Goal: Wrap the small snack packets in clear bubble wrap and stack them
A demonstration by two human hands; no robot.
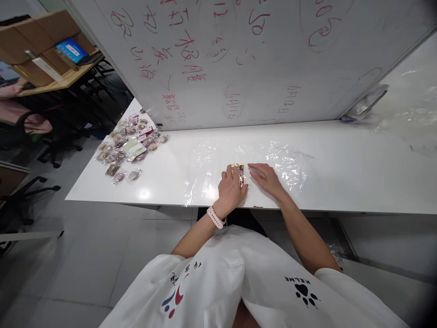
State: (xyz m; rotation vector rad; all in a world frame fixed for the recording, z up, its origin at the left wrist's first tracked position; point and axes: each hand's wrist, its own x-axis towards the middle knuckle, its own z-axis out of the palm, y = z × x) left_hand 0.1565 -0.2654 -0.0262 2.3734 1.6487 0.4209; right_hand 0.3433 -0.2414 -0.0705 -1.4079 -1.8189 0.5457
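Note:
A small gold-and-red packet (241, 173) lies near the front edge of the white table, on a clear plastic sheet (286, 166). My left hand (231, 189) covers its left part, the fingers curled over it and the thumb at its lower right edge. Part of the packet is hidden under those fingers. Just to the right, my right hand (268, 180) rests over the sheet, its fingers stretched toward the packet with a small gap between. Nothing shows in my right hand.
Many small wrapped packets are heaped at the table's left end, a light green packet (134, 148) on top. A whiteboard (218, 64) with red writing stands along the back. More clear plastic (399, 109) lies at the right. A person's pink sleeve (10, 91) shows far left.

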